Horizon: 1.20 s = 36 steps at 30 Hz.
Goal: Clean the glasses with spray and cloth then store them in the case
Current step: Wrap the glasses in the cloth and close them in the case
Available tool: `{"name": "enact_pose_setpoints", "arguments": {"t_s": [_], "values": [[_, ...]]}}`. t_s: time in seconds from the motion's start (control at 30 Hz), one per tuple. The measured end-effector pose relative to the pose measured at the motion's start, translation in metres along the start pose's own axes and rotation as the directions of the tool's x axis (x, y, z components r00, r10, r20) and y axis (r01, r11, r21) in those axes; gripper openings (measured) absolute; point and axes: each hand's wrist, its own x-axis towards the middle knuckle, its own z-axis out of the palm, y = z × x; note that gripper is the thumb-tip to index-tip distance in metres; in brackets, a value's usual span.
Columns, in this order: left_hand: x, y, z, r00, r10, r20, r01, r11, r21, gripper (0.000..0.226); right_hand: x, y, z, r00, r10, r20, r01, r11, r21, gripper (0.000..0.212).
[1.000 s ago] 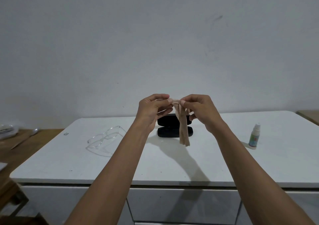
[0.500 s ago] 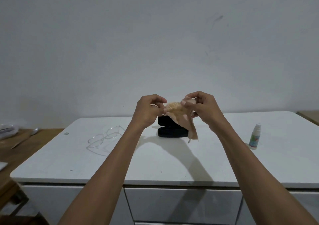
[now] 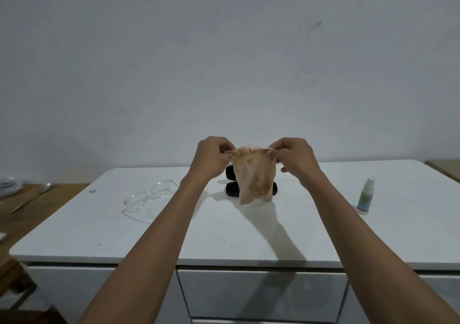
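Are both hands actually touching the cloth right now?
Touching. The head view shows the left hand and right hand each pinching a top corner of the cloth, spread between them above the table.

White desk (image 3: pixel 249 236) with glasses, case and spray bottle on top.

The desk has a plain white top and drawer fronts below its front edge. Clear-framed glasses (image 3: pixel 149 195) lie on the left part of the top, unfolded. A black case (image 3: pixel 231 189) lies open near the middle toward the back, partly hidden behind a hanging cloth. A small spray bottle (image 3: pixel 365 195) with a white cap stands upright on the right side, well apart from the case. A tiny pale object (image 3: pixel 92 190) lies near the left edge.
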Motion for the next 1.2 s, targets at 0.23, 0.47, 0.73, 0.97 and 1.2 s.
{"name": "enact_pose_setpoints", "arguments": {"t_s": [0.23,0.47,0.73,0.97,1.2], "values": [[0.005,-0.011,0.0,0.996,-0.094,-0.001,0.093,0.986,-0.135,0.004,0.002,0.002,0.002,0.994,0.102,0.025,-0.105,0.978,0.179,0.021],[0.014,-0.018,-0.002,0.989,-0.144,-0.014,0.137,0.962,-0.235,0.011,0.011,0.007,0.006,0.996,0.091,0.002,-0.09,0.987,0.136,0.007],[0.015,-0.024,-0.01,0.994,-0.081,0.075,0.098,0.961,-0.257,0.008,0.016,0.009,-0.005,0.995,0.071,0.063,-0.079,0.989,0.123,0.007],[-0.021,-0.05,-0.004,0.814,-0.118,0.569,0.168,0.985,-0.035,0.01,-0.012,0.035,-0.018,0.828,0.305,0.471,-0.127,0.92,-0.372,0.011],[-0.064,-0.061,0.013,0.676,-0.234,0.699,0.152,0.972,0.179,0.015,-0.036,0.057,-0.012,0.752,0.412,0.515,-0.087,0.836,-0.541,0.012]]}}
